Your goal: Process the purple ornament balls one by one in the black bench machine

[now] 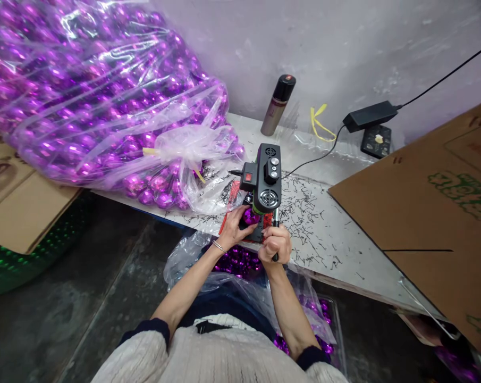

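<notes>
A black bench machine (269, 178) with a red switch, round vents and two silver knobs stands at the table's front edge. My left hand (235, 227) has its fingers closed round a shiny purple ball ornament (250, 216) beneath the machine's head. On the right side, my right hand (276, 243) is wrapped round the black grip of the machine's lever (276, 256). Directly below, an open plastic bag (184, 260) of purple balls lies at my lap. The machine's working tip is hidden under its head.
A large tied bag of purple balls (104, 101) fills the left. Many short black bits (304, 213) litter the table. Behind stand a spray can (278, 105), yellow ribbon (319, 121) and black power adapter (371, 115). A cardboard box (431, 202) is at the right.
</notes>
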The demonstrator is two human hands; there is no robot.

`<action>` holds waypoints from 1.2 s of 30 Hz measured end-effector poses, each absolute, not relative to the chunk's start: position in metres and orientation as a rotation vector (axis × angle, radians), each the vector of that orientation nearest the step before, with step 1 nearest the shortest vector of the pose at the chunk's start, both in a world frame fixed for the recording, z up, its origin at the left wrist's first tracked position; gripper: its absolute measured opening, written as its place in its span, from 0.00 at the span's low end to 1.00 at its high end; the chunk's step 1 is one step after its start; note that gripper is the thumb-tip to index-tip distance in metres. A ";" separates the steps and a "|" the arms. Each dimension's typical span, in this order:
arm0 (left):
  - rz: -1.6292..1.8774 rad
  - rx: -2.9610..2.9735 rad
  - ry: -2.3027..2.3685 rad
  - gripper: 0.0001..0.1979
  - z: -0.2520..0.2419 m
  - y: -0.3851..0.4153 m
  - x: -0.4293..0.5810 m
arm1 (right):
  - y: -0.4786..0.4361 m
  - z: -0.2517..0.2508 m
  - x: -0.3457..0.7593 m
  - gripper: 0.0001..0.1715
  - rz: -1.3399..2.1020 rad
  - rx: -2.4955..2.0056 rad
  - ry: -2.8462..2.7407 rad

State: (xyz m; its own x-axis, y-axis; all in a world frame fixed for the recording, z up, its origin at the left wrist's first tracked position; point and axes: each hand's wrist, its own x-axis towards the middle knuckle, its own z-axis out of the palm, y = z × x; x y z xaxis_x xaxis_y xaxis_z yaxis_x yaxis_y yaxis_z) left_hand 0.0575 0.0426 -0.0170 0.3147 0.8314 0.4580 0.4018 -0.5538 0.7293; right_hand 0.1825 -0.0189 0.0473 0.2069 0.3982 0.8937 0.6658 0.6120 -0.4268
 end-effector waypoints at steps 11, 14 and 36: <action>1.144 2.030 1.109 0.30 -0.020 0.044 0.062 | -0.015 0.044 0.184 0.19 -0.300 -0.926 -1.464; 1.141 2.023 1.102 0.30 -0.018 0.045 0.063 | -0.016 0.064 0.183 0.20 -0.265 -0.972 -1.396; 0.474 2.121 1.955 0.23 0.073 0.206 -0.031 | -0.024 0.092 0.180 0.16 -0.130 -1.033 -1.381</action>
